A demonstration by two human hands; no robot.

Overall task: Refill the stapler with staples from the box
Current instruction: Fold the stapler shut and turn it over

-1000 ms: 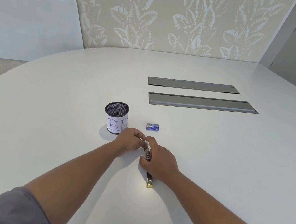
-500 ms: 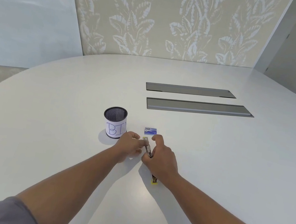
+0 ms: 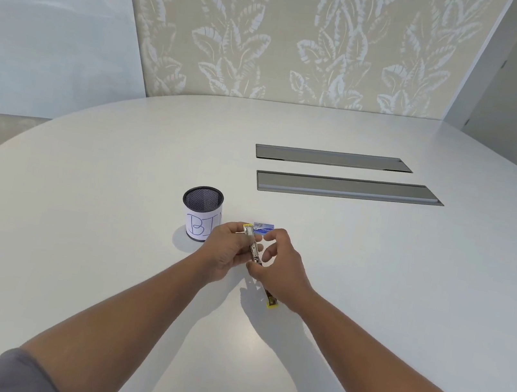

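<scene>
A small metal stapler (image 3: pixel 253 249) with yellow ends lies opened out between my hands, its far yellow tip near the staple box and its near end (image 3: pixel 271 303) resting on the table. My left hand (image 3: pixel 224 251) grips the stapler's far half from the left. My right hand (image 3: pixel 279 267) pinches its middle with thumb and fingers, the index finger raised and curled. Just beyond my fingers, a small blue staple box (image 3: pixel 264 227) lies flat on the white table (image 3: pixel 369 298), partly hidden by the stapler's tip.
A black mesh pen cup (image 3: pixel 201 212) with a white paper label stands left of my hands. Two grey recessed cable hatches (image 3: pixel 349 188) sit farther back on the table. A leaf-patterned wall and a door lie beyond.
The stapler's far half has been swung up and outward toward the box, showing its yellow tip. My right index finger has lifted off it. The camera tilted up slightly.
</scene>
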